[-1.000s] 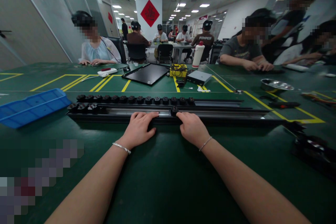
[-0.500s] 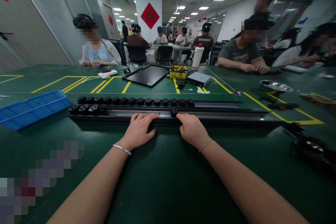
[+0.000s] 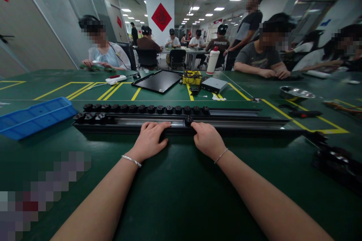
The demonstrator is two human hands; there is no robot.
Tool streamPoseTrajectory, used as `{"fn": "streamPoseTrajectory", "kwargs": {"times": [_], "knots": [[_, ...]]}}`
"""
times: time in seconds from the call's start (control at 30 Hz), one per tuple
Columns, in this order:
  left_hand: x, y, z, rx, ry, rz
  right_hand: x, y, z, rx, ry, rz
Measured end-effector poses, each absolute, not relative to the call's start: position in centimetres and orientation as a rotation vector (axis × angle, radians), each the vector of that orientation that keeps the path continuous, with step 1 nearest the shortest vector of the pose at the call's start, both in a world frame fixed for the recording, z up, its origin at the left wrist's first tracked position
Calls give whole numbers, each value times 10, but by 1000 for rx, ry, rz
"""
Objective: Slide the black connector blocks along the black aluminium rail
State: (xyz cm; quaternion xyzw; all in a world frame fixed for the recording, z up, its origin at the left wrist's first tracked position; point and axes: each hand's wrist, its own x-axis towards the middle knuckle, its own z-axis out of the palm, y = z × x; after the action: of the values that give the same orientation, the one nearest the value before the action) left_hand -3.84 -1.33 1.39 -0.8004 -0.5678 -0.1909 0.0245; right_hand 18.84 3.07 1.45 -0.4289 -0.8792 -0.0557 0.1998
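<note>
In front of me lies a long black track [image 3: 243,130] with a shiny channel along it. My left hand [image 3: 151,139] rests on its near edge, fingers flat and thumb apart, holding nothing. The curled fingers of my right hand [image 3: 207,139] meet the right side of a small black round-topped module [image 3: 188,120] that sits in the channel. My right thumb is hidden. Several similar modules [image 3: 98,118] sit at the track's left end. Right behind runs a second track [image 3: 237,112] with a row of modules [image 3: 160,109] along it.
A blue plastic tray [image 3: 36,116] stands left. Beyond are a black flat panel [image 3: 158,81], a yellow box with cables [image 3: 192,77], a grey box [image 3: 214,84] and a white bottle [image 3: 212,62]. Right are a metal bowl [image 3: 296,92] and black parts [image 3: 339,162]. Co-workers sit across the table.
The module and my right fingertips have shifted very slightly to the right. My left hand stays put. Behind, a standing person has moved left, and the co-worker at left now holds a green object.
</note>
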Motion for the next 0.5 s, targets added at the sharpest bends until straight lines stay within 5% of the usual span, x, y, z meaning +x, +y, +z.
{"fn": "streamPoseTrajectory", "kwargs": {"times": [0.5], "knots": [[-38,-13,13,-2471,-1749,-603,189,32,13,-1199,-2463,-185]]}}
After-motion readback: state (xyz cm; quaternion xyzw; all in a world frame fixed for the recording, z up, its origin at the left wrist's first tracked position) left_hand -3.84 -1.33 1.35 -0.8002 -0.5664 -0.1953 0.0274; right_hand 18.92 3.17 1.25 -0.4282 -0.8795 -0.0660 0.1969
